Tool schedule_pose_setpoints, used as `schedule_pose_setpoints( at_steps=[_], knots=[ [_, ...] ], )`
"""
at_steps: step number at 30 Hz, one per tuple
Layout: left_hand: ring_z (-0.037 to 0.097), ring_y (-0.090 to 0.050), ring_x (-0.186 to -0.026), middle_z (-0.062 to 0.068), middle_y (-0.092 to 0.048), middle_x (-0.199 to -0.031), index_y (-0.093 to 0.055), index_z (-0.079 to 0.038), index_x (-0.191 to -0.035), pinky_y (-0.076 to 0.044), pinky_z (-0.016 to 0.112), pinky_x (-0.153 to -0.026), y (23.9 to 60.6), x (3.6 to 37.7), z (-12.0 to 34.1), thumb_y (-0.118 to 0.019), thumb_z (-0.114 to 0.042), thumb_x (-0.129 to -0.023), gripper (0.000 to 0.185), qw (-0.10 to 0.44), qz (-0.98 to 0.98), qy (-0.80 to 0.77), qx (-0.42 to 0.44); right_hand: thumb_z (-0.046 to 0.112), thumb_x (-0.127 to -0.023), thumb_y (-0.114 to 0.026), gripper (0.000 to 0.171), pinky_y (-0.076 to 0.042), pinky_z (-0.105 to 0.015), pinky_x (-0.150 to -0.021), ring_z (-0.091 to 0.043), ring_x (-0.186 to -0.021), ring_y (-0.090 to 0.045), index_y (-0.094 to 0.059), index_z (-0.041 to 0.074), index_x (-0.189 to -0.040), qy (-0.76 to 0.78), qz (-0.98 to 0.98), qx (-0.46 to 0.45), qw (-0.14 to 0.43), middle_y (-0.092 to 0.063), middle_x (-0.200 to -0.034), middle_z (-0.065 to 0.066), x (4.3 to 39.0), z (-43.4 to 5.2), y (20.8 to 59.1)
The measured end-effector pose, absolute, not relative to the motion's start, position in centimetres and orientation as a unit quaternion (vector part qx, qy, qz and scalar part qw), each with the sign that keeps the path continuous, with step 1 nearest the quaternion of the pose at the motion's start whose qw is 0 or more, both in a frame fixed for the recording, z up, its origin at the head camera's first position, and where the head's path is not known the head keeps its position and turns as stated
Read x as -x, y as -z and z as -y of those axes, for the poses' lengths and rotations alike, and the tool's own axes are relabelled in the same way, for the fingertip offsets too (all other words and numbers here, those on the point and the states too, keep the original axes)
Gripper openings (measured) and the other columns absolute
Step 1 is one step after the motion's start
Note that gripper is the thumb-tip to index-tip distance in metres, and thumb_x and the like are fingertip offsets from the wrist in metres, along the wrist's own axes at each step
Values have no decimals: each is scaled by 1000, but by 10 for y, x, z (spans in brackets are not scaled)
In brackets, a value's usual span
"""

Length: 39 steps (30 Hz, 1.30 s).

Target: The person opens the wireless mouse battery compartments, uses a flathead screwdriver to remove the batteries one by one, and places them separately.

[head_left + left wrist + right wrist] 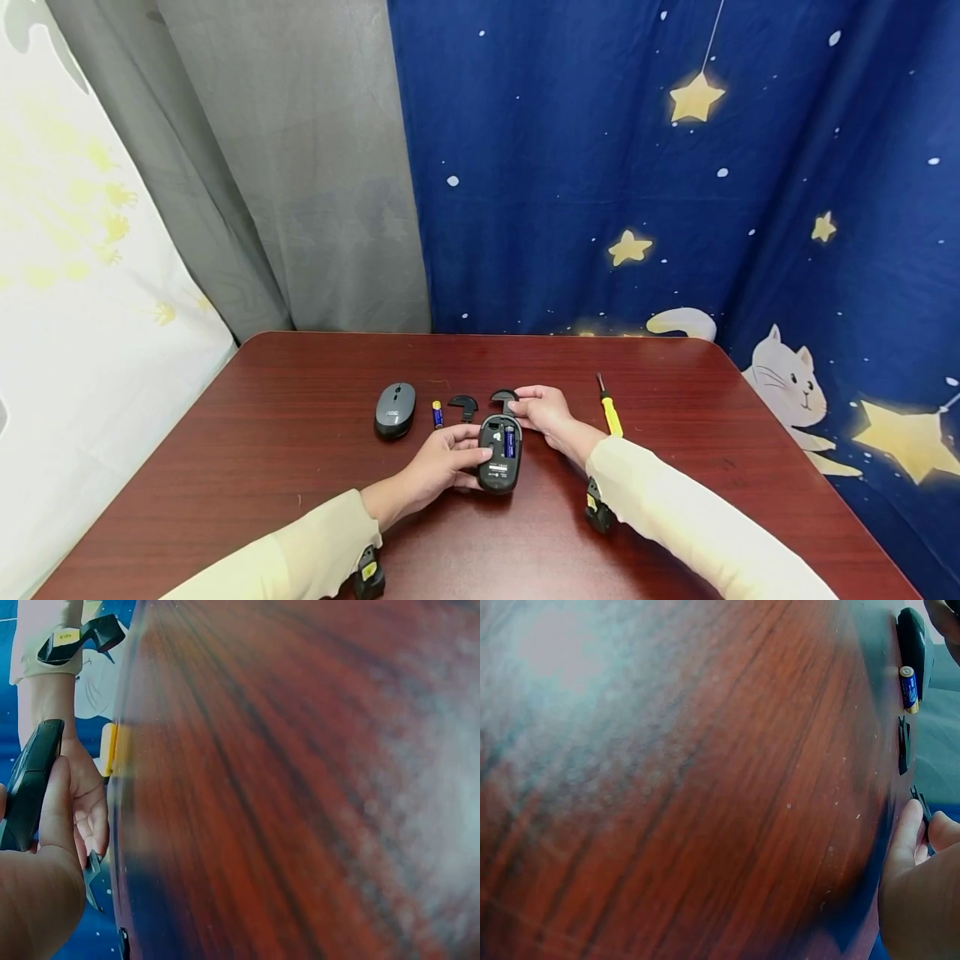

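The open mouse (500,454) is near the middle of the head view, a bit low, with its belly turned up to the camera. Its long side runs almost straight up and down the frame. The left hand (444,457) grips it from the left side, with the thumb on its belly. 1 blue battery (510,442) sits inside, lying the same way as the mouse.

The right hand (546,412) pinches a black lid (504,397) by its right side, between thumb and finger. The lid is just above the mouse's top end in the frame, with its round edge up and its tail down toward the mouse. That small step from lid to mouse seems to matter most. I cannot tell if the 2 touch. The right hand is by the top end, and the left hand is by the long left side.

Upper left of the mouse lie a second lid (464,406), a loose battery (437,414) and a gray mouse (395,410). A yellow screwdriver (610,408) is to the right.
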<state>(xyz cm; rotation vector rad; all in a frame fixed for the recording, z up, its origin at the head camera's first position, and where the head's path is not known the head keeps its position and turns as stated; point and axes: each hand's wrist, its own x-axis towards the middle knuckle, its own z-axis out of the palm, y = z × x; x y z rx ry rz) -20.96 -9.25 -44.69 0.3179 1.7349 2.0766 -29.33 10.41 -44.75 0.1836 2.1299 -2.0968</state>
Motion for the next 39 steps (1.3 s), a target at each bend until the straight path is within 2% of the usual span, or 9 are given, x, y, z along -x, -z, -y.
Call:
schedule_pose_setpoints(
  at_steps=[10, 23, 33, 39],
  knots=[
    [21, -67, -91, 17, -65, -112, -44, 10, -134, -58, 38, -71, 445, 209, 93, -65, -7, -92, 50, 206, -624, -746, -108, -8, -84, -68, 28, -58, -33, -72, -14, -73, -65, -64, -8, -112, 687, -720, -71, 72, -67, -89, -11, 294, -102, 451],
    [21, -67, -91, 17, -65, -111, -44, 10, -134, -58, 38, -70, 445, 208, 94, -64, -6, -92, 49, 204, -624, -747, -108, -9, -82, -70, 30, -58, -32, -70, -16, -74, -67, -65, -10, -111, 672, -735, -75, 48, -68, -92, -17, 294, -101, 454],
    [21, -67, -90, 17, -65, -110, -44, 11, -133, -58, 37, -68, 447, 208, 95, -63, -6, -92, 48, 201, -621, -750, -110, -6, -79, -74, 24, -58, -30, -65, -17, -69, -69, -68, -7, -102, 643, -762, -74, 22, -68, -87, -17, 289, -100, 449],
    [21, -67, -90, 18, -65, -112, -44, 11, -133, -58, 37, -69, 447, 208, 96, -63, -7, -93, 49, 202, -622, -749, -110, -5, -80, -75, 26, -58, -32, -66, -18, -70, -69, -69, -6, -105, 629, -772, -86, 21, -69, -88, -15, 290, -99, 449]
  ],
)
